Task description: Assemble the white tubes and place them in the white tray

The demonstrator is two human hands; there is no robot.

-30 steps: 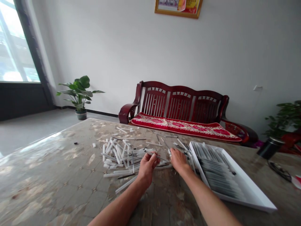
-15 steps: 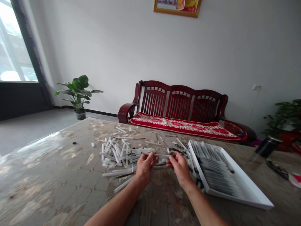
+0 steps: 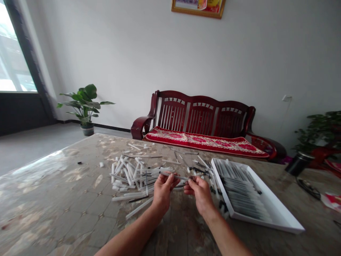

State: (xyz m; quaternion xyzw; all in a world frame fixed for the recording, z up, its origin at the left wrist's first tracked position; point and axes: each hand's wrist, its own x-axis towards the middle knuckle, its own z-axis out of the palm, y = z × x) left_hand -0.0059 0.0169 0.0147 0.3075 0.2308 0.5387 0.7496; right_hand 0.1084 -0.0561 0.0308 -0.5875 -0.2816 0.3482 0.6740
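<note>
Two hands share one slim pen-like rod (image 3: 180, 177), held roughly level above the patterned counter (image 3: 80, 202), to the left of the white tray (image 3: 282, 209). The left grip (image 3: 162, 190), the one farther from the tray, is closed around the rod's shaft, thumb against fingers. The right grip (image 3: 201, 191), nearer the tray, is pinched on the rod's tray-side end; the fingertips hide the exact contact. Just beside the tray's left wall lie small black pieces (image 3: 222, 204), too blurred to make out. Farther left of the tray, past the left grip, a loose heap of white tubes (image 3: 130, 174) spreads over the counter, with thin dark rods among them. Inside the tray, translucent pens (image 3: 245, 192) with dark parts lie side by side. To the tray's right are a black cup (image 3: 299, 163), a dark cable (image 3: 309, 190) and a red-and-white packet (image 3: 332, 200). Beyond the tray is a dark red wooden sofa (image 3: 202, 115) with a red floral runner (image 3: 205, 141); well off to the tray's left, a potted plant (image 3: 86, 103) stands on the floor.
</note>
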